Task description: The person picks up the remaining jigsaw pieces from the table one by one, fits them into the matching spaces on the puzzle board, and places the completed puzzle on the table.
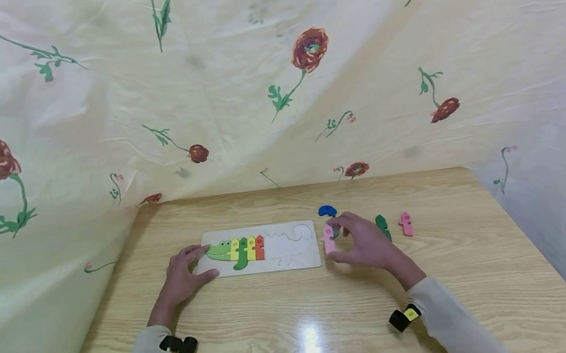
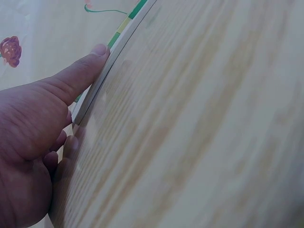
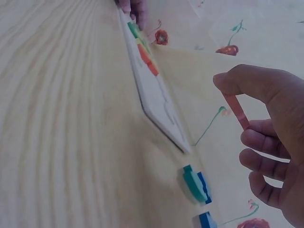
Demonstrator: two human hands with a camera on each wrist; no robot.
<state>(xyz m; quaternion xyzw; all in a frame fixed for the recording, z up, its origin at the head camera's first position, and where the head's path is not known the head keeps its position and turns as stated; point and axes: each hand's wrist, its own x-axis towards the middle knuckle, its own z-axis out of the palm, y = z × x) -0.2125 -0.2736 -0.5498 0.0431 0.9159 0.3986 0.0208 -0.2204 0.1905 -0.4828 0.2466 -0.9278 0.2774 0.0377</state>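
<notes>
My left hand (image 1: 183, 273) rests at the left end of a white wooden puzzle board (image 1: 291, 256). Its thumb (image 2: 90, 64) lies straight along the near edge. Set into the board is part of a crocodile: a green head (image 1: 218, 252) and yellow, green and red pieces. Between thumb and fingertips, my right hand (image 1: 365, 242) pinches a pink puzzle piece (image 1: 328, 238), held upright just past the board's right edge. In the right wrist view this piece (image 3: 236, 111) appears thin and edge-on, raised above the table.
Beyond the right hand lies a blue piece (image 1: 327, 211), with a teal piece (image 3: 194, 184) beside it, partly hidden by fingers in the head view. A dark green piece (image 1: 382, 226) and another pink piece (image 1: 406, 224) lie farther right. Flowered cloth (image 1: 232, 90) hangs behind the wooden table (image 1: 257, 328).
</notes>
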